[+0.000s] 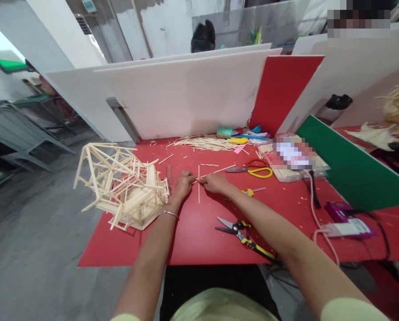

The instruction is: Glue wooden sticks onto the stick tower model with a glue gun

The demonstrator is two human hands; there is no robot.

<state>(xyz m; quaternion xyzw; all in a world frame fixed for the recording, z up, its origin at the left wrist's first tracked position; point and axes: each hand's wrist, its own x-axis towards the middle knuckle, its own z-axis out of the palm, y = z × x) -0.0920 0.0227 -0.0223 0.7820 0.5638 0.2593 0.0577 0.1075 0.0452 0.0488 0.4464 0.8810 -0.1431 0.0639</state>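
On the red tabletop (193, 236), a thin wooden stick (198, 194) lies pointing away from me, between my two hands. My left hand (185, 183) is closed, its fingertips pinching a short piece of stick that crosses the long one. From the other side my right hand (214, 183) meets it, fingers curled and tips pressed on the crossing piece. The exact contact is too small to make out. To the left stands a model built of wooden sticks (132, 191), with an open frame and a slatted base. A reddish ruler (169, 178) lies between it and my left hand.
Red-and-yellow-handled scissors (253, 170), a yellow cutter (248, 192) and open yellow-black snips (241, 232) lie to the right. Loose sticks (206, 142) are heaped at the back. A green board (356, 169), a power strip (350, 229) with cables and a white partition (186, 93) border the workspace.
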